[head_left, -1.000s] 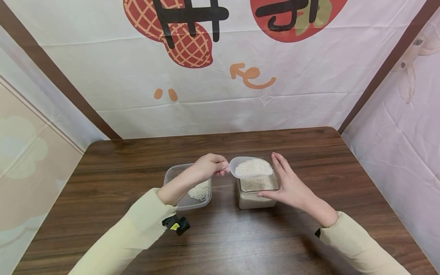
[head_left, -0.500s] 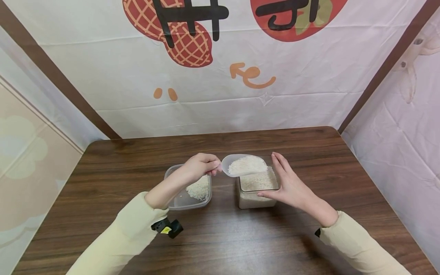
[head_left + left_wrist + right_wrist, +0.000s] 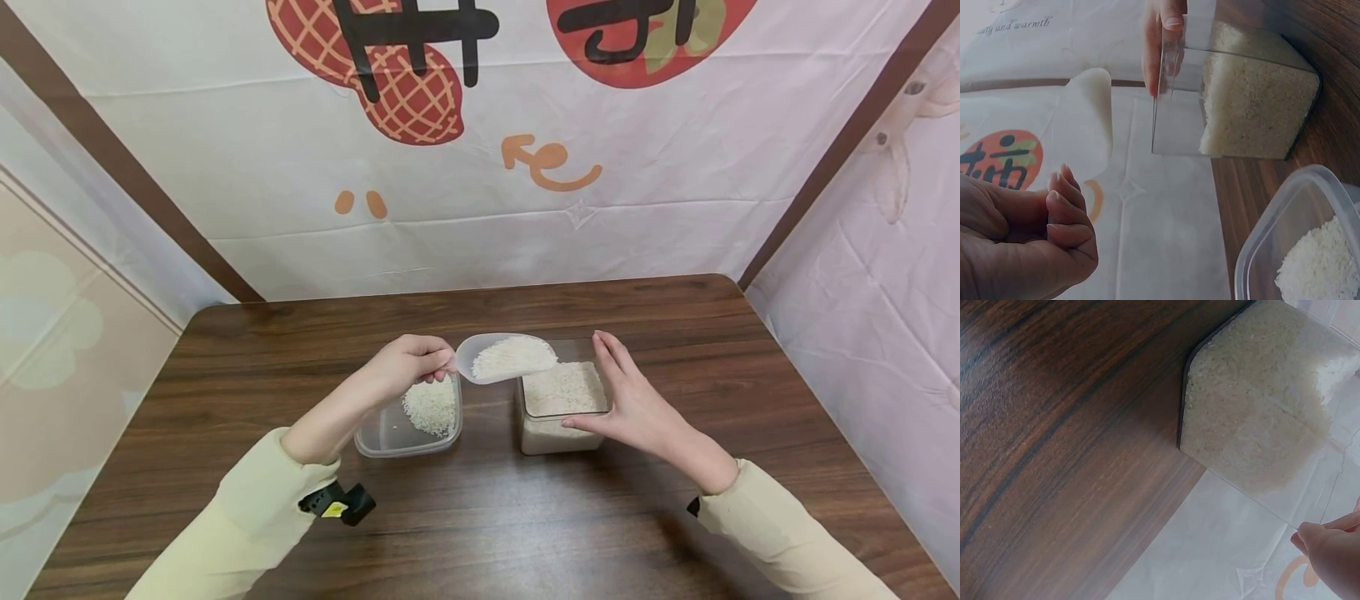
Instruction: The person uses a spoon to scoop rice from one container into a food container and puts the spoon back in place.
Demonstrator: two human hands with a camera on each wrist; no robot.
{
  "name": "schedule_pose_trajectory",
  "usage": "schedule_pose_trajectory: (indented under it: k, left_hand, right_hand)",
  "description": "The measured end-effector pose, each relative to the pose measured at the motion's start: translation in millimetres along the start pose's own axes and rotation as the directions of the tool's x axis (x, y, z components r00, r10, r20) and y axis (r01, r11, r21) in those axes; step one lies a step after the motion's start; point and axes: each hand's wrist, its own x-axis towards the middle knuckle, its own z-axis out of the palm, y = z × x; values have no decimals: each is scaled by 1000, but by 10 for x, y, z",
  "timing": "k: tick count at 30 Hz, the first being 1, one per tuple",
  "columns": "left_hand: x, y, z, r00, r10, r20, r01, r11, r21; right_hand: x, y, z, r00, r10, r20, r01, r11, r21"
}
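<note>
My left hand [image 3: 405, 365] pinches the handle end of a translucent scoop [image 3: 468, 354] heaped with white rice [image 3: 513, 356]. The scoop is held nearly level in the gap between two containers, its tip over the left rim of a tall clear storage container [image 3: 558, 439] filled mostly with rice. My right hand [image 3: 637, 408] grips this container at its right side, thumb at the front rim and fingers toward the back. Below my left hand sits a shallow clear plastic tub [image 3: 408, 451] with a small rice heap [image 3: 433, 408] in its right part.
Both containers stand on a dark wood-grain table [image 3: 480, 517]. A printed white cloth [image 3: 465, 250] hangs behind its far edge. A black wrist camera [image 3: 341, 502] is strapped to the left sleeve.
My left hand has moved left with the loaded scoop, from over the tall container toward the tub. More of the rice in both containers shows. My right hand stays in place.
</note>
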Motion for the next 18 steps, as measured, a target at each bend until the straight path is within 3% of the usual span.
schedule_pose_trajectory:
  k: [8,18]
  left_hand:
    - [-84,-28,-91,1000,-15,-11,15,999,32]
    - [-222,-69,-195,999,-41,-27,41,999,-4]
  right_hand:
    - [-1,-4,-8,1000,0,-1,0,1000,7]
    - [0,-3,2,1000,-6,-2,6,1000,-4]
